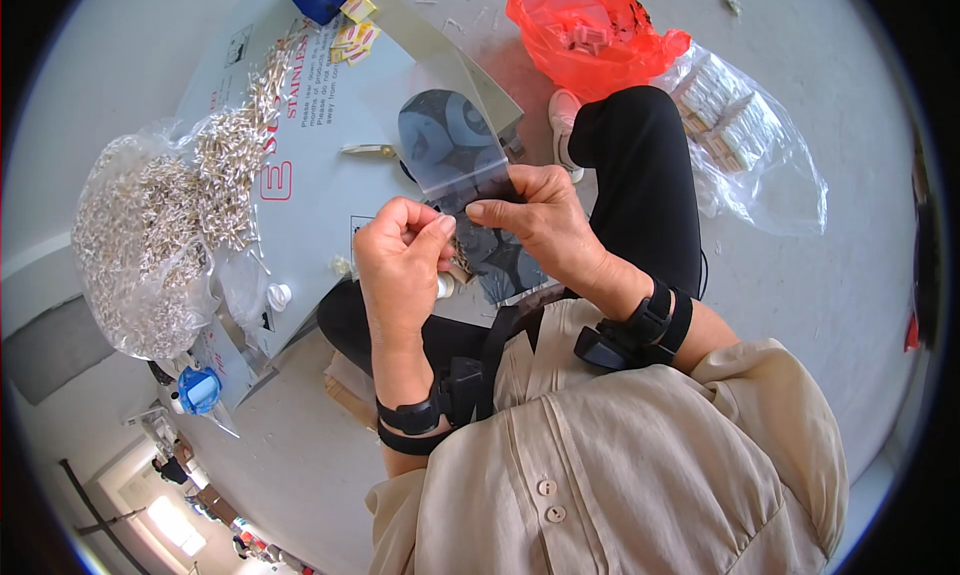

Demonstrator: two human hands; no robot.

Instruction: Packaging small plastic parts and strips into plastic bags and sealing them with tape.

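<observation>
In front of my lap I hold a see-through plastic bag [462, 187] with a pale band across it. My right hand [555, 220] pinches its right side between thumb and fingers. At its lower left edge, the thumb and forefinger of my left hand [400, 250] are pressed together on the plastic. Beyond my fingers is a dark blue-grey patterned piece with a rounded top [445, 135]; I cannot tell whether it is part of the bag or behind it. Below my hands a similar patterned surface [505, 265] shows, partly covered by them.
Loose cotton swabs [225, 165] spill from a large clear bag [140, 245] on the grey board [330, 175]. Scissors [370, 151] and yellow packets [353, 43] lie there. A red plastic bag [600, 45] and a clear bag of white packs [730, 125] rest on the floor.
</observation>
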